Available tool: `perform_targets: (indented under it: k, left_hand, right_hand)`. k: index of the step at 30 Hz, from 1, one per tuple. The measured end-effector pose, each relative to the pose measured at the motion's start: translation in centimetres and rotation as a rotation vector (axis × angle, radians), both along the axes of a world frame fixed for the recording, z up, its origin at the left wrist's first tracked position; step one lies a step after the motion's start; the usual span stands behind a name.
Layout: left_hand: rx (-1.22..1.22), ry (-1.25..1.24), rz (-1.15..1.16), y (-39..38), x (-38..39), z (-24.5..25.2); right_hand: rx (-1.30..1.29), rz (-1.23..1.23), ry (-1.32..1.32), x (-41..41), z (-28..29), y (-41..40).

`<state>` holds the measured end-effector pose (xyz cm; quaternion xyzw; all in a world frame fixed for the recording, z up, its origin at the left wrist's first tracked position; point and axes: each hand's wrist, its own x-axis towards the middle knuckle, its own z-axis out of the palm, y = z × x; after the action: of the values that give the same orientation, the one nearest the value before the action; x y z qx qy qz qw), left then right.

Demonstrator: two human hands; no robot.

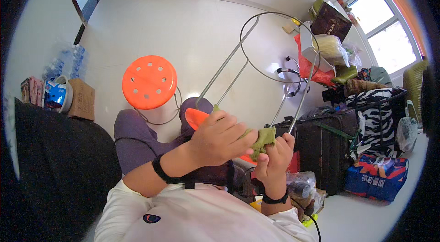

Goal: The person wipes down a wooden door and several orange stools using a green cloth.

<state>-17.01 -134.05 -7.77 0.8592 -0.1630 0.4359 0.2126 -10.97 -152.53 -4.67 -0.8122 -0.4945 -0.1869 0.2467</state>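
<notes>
A stool with an orange seat (196, 117) lies tipped across my lap. Its thin metal legs (228, 57) stretch away from me to a round wire ring (241, 37) at the far end. My left hand (221, 140) is over the seat, fingers curled on a green cloth (264, 140). My right hand (278, 158) grips the other end of this cloth, close to where one leg meets the seat. Much of the seat is hidden behind my hands. A second stool with a holed orange seat (149, 82) stands upright on the floor before my knees.
A black suitcase (319, 142) and a zebra-striped bag (369, 121) are at the right, with a blue printed bag (378, 178) nearer me. A cardboard box (81, 99) and bottled water packs (67, 61) stand at the left. Behind the ring is a wheeled chair base (294, 80).
</notes>
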Motion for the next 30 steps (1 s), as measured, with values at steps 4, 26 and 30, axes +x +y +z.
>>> perform_targets:
  k: [4,26,30]
  left_hand:
    - [0.025,-0.047,-0.004,0.7,-0.6,-1.1]
    - [-0.15,0.073,0.173,-2.4,-0.3,1.1]
    - [-0.115,0.023,0.167,-2.1,0.4,0.8]
  right_hand:
    - [-0.038,-0.015,0.001,-0.3,0.4,-0.1]
    - [-0.009,-0.049,-0.019,-0.1,0.2,0.5]
    - [-0.01,-0.064,-0.026,0.0,0.0,0.2]
